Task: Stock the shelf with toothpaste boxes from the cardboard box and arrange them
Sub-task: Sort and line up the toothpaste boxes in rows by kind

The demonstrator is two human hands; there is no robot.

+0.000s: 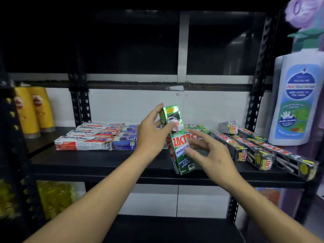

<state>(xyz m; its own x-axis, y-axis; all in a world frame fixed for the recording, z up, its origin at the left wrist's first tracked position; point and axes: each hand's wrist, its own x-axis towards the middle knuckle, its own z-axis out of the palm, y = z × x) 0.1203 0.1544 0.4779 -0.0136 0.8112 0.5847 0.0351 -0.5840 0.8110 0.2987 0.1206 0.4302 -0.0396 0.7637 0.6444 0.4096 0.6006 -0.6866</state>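
Over shelf (87,160) front, my left hand (154,132) grips green toothpaste box (178,142) near top, tilted — right hand (210,155) open beside it. Placing step; next, I reckon: lay flat by matching boxes (196,128).

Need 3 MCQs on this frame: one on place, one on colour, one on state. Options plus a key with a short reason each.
1. Where do the Pepsodent boxes lie on the shelf?
A) on its left part
B) at its right end
C) at its front edge, standing upright

2. What is the main colour of the held Zact box?
A) yellow
B) green
C) purple

3. What is the left hand doing?
A) resting flat on the shelf
B) gripping the upper end of the Zact box
C) holding a bottle

Key:
1 A: they lie flat in a stack, left of both hands.
2 B: its faces are green with red lettering.
3 B: fingers and thumb curl round the box's top, and the box stands tilted.
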